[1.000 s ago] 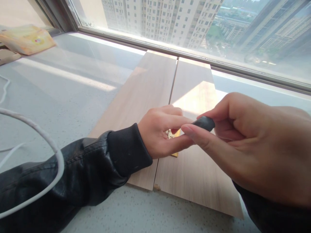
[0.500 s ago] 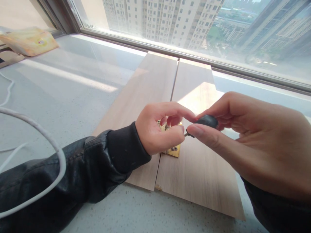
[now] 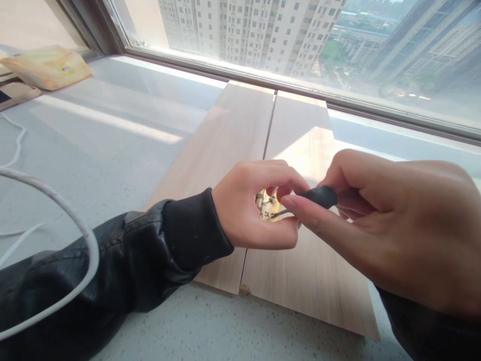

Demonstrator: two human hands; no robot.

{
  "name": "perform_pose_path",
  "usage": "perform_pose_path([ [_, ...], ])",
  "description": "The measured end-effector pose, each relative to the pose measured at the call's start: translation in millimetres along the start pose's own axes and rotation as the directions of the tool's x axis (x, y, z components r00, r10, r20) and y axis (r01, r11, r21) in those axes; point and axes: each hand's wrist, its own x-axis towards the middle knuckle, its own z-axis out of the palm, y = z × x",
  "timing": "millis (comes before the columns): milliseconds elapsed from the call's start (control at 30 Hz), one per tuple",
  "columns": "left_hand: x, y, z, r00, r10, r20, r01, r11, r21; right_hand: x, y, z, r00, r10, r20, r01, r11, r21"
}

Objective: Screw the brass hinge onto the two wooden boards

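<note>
My right hand (image 3: 391, 215) is closed on a screwdriver (image 3: 319, 196), its black handle pinched between thumb and fingers. The thin shaft slants down to the left, its tip at a brass-coloured hinge (image 3: 267, 212). My left hand (image 3: 257, 203) curves around the hinge and shaft, with thumb and index finger apart. Its index fingertip is close to the handle; contact cannot be made out. Under the hands lie two pale wooden boards (image 3: 300, 281) side by side, with the hinge across the narrow gap. My left hand hides much of the hinge.
The boards rest on a speckled white sill (image 3: 210, 326) below a window (image 3: 263, 30). A white cable (image 3: 92, 240) loops in front of my left sleeve. At the far left lies a yellow-orange packet (image 3: 48, 67) beside a tan object (image 3: 18, 94).
The screwdriver's tip has moved left and down to the hinge, with my right hand following. My left hand has shifted slightly right, and the gap between its thumb and index finger is wider.
</note>
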Motion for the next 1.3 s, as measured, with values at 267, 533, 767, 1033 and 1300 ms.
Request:
perform_pose_path([
  [267, 4, -1, -2.2, 0.998, 0.025, -0.055, -0.014, 0.982, 0.19, 0, -8, 4, 0.993, 0.095, -0.067, -0.099, 0.993, -0.062],
  [533, 3, 0, -3.6, 0.998, -0.035, -0.058, 0.042, 0.991, 0.125, 0, 11, 1, 0.999, -0.032, 0.014, 0.032, 0.999, 0.014],
  [767, 3, -4, -4.8, 0.996, 0.018, 0.087, -0.027, 0.995, 0.098, -1, 16, -2, 0.999, -0.039, 0.016, 0.039, 0.999, -0.024],
  [1033, 5, -11, -7.7, 0.972, 0.07, 0.225, -0.072, 0.997, 0.003, 0, 18, -6, 0.989, -0.095, 0.112, 0.08, 0.988, 0.136],
  [1300, 5, -8, -8.5, 0.96, 0.052, 0.277, -0.051, 0.999, -0.014, -3, 17, -6, 0.992, -0.088, 0.087, 0.077, 0.989, 0.125],
])
